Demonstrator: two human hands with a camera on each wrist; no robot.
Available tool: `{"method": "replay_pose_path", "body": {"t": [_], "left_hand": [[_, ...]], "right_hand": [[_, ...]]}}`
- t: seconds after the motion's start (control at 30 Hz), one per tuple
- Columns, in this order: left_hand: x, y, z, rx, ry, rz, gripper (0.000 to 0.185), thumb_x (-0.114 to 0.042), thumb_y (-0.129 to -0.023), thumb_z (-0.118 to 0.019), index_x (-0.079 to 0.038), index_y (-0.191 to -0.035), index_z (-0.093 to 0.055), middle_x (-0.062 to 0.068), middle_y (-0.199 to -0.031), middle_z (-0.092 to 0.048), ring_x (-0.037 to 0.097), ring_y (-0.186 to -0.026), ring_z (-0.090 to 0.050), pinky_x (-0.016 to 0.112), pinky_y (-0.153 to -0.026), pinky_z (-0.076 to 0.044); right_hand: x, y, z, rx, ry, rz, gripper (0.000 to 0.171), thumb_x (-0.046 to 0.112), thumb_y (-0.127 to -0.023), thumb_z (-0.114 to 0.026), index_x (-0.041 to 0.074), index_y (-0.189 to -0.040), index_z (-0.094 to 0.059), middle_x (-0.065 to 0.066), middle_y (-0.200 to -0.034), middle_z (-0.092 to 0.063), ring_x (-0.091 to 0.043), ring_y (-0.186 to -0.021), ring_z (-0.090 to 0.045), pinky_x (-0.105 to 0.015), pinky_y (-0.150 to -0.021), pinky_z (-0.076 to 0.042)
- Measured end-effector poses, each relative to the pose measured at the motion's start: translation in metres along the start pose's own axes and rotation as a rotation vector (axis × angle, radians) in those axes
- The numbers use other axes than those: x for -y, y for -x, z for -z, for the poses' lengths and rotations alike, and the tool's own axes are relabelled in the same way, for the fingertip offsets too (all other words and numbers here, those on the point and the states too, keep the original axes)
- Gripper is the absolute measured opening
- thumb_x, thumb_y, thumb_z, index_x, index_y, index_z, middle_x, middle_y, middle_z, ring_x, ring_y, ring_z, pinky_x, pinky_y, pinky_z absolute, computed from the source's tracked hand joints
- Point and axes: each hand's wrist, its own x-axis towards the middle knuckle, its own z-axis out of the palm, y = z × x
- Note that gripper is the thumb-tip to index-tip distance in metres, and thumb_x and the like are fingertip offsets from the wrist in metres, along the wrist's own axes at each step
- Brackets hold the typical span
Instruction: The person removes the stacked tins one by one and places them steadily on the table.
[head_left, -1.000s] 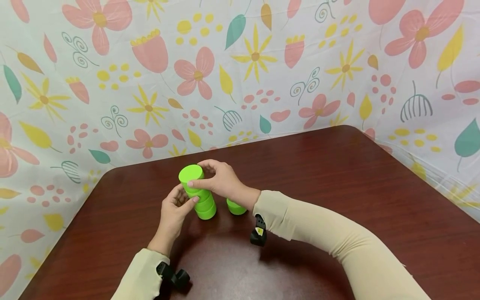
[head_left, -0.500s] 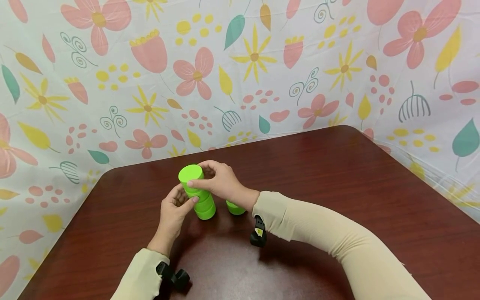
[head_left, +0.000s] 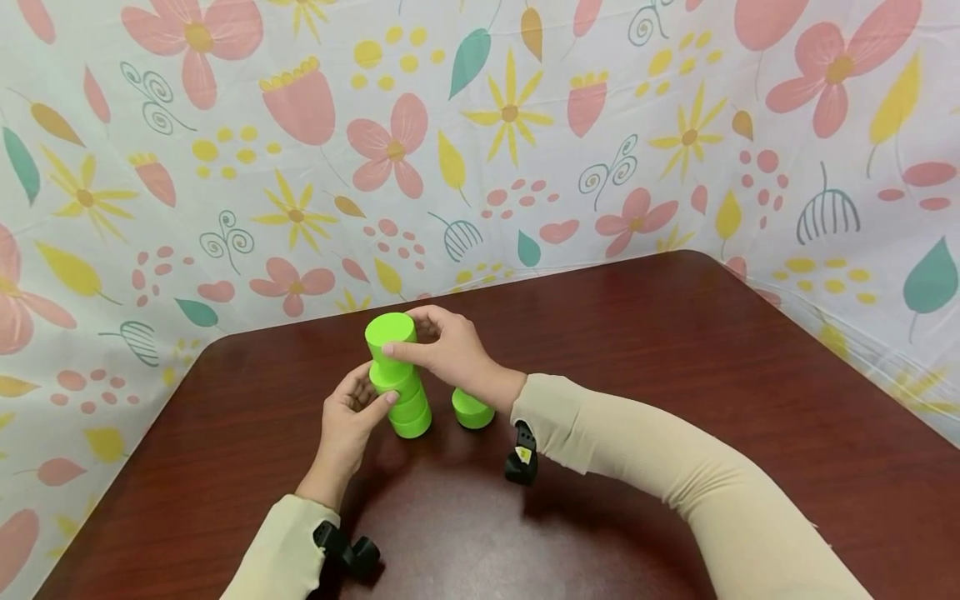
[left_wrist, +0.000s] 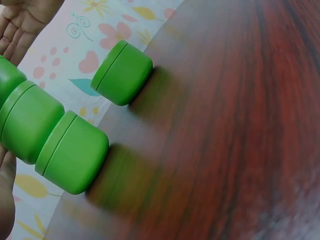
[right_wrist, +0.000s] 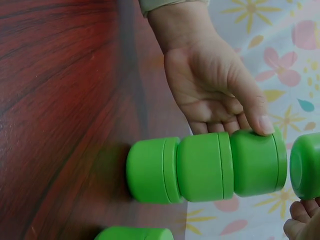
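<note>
Right hand: the right hand (head_left: 450, 354) is pinching the top cup (head_left: 390, 340) between thumb and fingers, holding it raised just above the stack; in the right wrist view a clear gap is showing between this cup (right_wrist: 306, 165) and the stack below.

Left hand: the left hand (head_left: 348, 421) is steadying the stack (head_left: 405, 400) from the side, thumb (right_wrist: 255, 112) pressing against the uppermost cup of the stack and the fingers lying loosely curved behind it; it is touching rather than clenching.

Stack: three green cups are standing upside down, one on another, upright on the table (head_left: 675, 375), near its far left part.

Stack, close: the left wrist view is showing the lower cups (left_wrist: 50, 145) sitting rim to base.

Spare cup: another green cup (head_left: 472, 408) is sitting upside down on the table just beside the stack, on its right, apart from it and partly behind the right wrist.

Backdrop: a flowered cloth (head_left: 225, 167) is hanging behind and around the table.

Sleeves: both arms are wearing beige sleeves (head_left: 660, 467).
</note>
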Motion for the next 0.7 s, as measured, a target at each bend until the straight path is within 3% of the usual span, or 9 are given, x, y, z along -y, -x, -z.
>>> {"method": "replay_pose_path", "body": {"t": [0.4, 0.7], "left_hand": [[0.003, -0.002, 0.000, -0.002, 0.016, -0.022, 0.047, 0.008, -0.080, -0.065, 0.005, -0.124, -0.051, -0.010, -0.101, -0.066, 0.007, -0.094, -0.062, 0.020, -0.079, -0.050], [0.002, -0.001, 0.001, -0.001, 0.018, -0.025, 0.047, 0.009, -0.079, -0.065, 0.007, -0.124, -0.050, -0.012, -0.100, -0.066, 0.006, -0.093, -0.061, 0.019, -0.079, -0.050]], "right_hand": [[-0.010, 0.004, 0.020, -0.035, -0.019, -0.018, 0.043, 0.034, -0.075, -0.076, 0.017, -0.112, -0.061, 0.002, -0.099, -0.065, -0.012, -0.093, -0.060, -0.030, -0.076, -0.050], [-0.023, 0.013, 0.038, -0.056, 0.054, -0.025, 0.044, 0.033, -0.075, -0.076, 0.016, -0.112, -0.061, -0.001, -0.097, -0.064, -0.014, -0.090, -0.059, -0.032, -0.077, -0.050]]}}
